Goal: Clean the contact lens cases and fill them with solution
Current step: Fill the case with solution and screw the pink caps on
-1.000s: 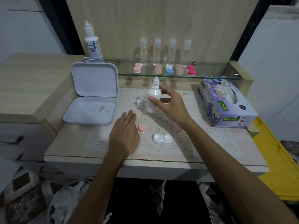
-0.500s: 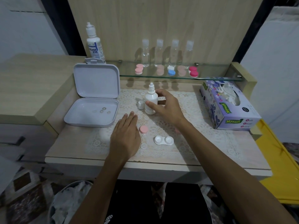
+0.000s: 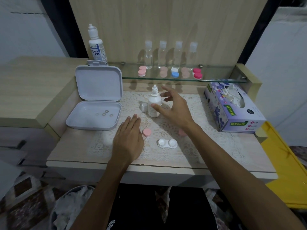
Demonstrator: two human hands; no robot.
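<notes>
Both hands spread, left hand (image 3: 127, 140) flat, right hand (image 3: 174, 108) beside one dropper bottle (image 3: 154, 103); four clear bottles (image 3: 171, 53) upper centre, one open lens case (image 3: 167, 143) mid-frame

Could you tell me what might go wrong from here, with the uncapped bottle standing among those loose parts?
The small bottle stands uncapped beside the open right hand; a careless brush might tip it and spill solution over the lace mat. Its cap and the pink lid lie loose near the left hand, so a sweep could knock them off. The open lens case may collect dust.
</notes>
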